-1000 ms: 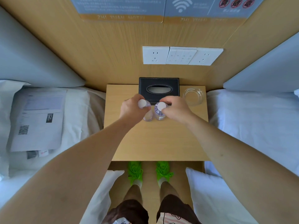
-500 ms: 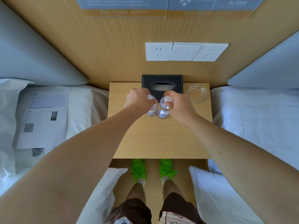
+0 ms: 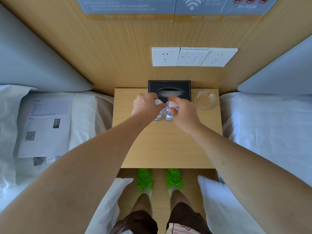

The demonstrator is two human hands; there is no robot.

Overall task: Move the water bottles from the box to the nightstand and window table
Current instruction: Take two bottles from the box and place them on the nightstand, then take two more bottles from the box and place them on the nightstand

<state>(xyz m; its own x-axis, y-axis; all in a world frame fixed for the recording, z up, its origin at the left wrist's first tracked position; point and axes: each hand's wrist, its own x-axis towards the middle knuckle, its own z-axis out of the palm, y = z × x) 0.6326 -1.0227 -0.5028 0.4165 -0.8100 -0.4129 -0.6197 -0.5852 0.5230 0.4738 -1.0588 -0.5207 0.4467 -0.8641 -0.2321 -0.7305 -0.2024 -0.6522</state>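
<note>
Two water bottles (image 3: 166,114) stand touching on the table (image 3: 168,146), just before the black tissue box (image 3: 169,89) — left hand (image 3: 145,106) and right hand (image 3: 183,110) each grip one, fingers curled. Glass ashtray (image 3: 205,100) near the right edge; front half bare.

The nightstand (image 3: 167,149) is set between two beds, against the wall panel. At its back edge a tissue box (image 3: 169,89) is placed, with a glass dish (image 3: 205,100) just to its right. Two water bottles (image 3: 166,114) are stood side by side, touching, just in front of the tissue box. On the left bed a printed sheet (image 3: 45,124) is laid. Sockets and switches (image 3: 194,56) are mounted on the wall above the tissue box.
</note>
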